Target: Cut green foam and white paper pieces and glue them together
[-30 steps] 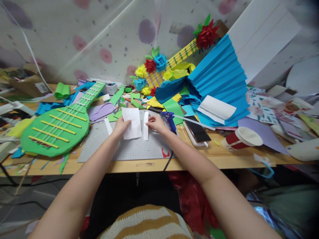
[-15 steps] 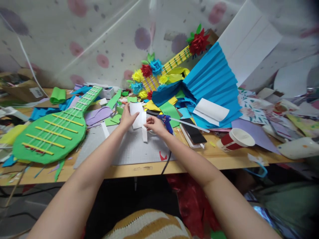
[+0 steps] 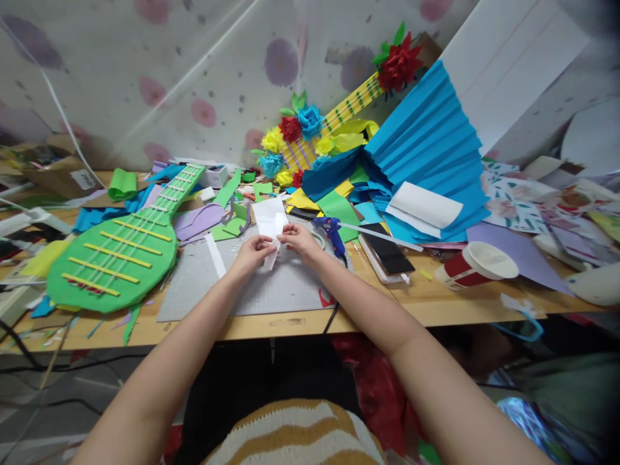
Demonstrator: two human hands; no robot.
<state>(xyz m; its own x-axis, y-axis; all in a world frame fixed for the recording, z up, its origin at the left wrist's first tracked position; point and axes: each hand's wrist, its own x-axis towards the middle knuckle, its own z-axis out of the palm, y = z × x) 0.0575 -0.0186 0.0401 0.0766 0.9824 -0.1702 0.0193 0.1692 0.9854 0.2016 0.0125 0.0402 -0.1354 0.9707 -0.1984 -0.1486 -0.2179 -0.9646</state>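
Between my two hands is a narrow white paper strip (image 3: 272, 258), pinched from both sides above the grey cutting mat (image 3: 194, 297). My left hand (image 3: 252, 253) grips it at its left edge with closed fingers. The fingertips of my right hand (image 3: 298, 240) are closed on its upper part. Just behind them a larger white paper piece (image 3: 267, 212) lies on the mat. Another white strip (image 3: 215, 254) rests to the left. Close to my right hand are a tape roll (image 3: 318, 239), partly hidden, and a blue glue gun (image 3: 333, 234).
A green paper lute (image 3: 113, 255) lies on the left. Behind stand a flower-covered yellow instrument (image 3: 351, 103) and a pleated blue paper fan (image 3: 431, 155). On the right are a phone (image 3: 387, 248) and a paper cup (image 3: 477, 265). Colored scraps litter the table.
My left hand has moved off the larger white paper, down to the strip, and now pinches it with my right. The whole view has shifted slightly.
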